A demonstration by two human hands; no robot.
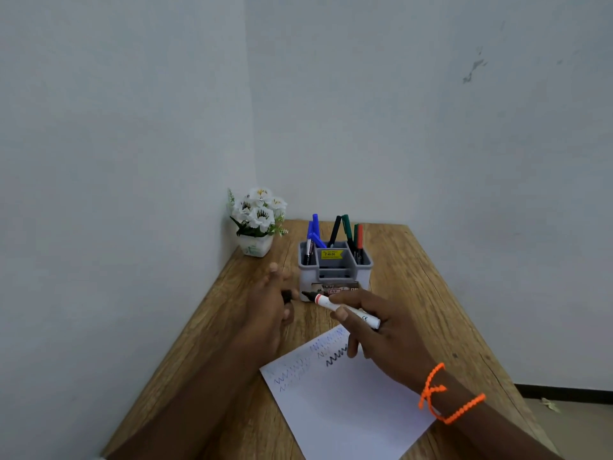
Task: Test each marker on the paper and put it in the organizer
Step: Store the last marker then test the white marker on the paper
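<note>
1. White-barrelled marker is lying across the middle of the frame, its dark tip uncapped and pointing left toward the lower front of the grey organizer.
2. Right hand is pinching the barrel between thumb and curled fingers, holding it above the upper edge of the paper, not touching the sheet.
3. Left hand is hovering left of centre, its upper fingers spread; a small dark piece, probably the cap, is sitting against the thumb side, though the exact hold is hard to tell.
4. Zigzag test lines are already showing on the paper's upper part, and several markers are standing in the organizer's rear compartments.
5. Judging by this, the step in hand is either just ahead of testing or recapping; I cannot say which.
6. Recapping is calling for bringing tip and cap into line, then dropping the marker upright into a free compartment.
</note>
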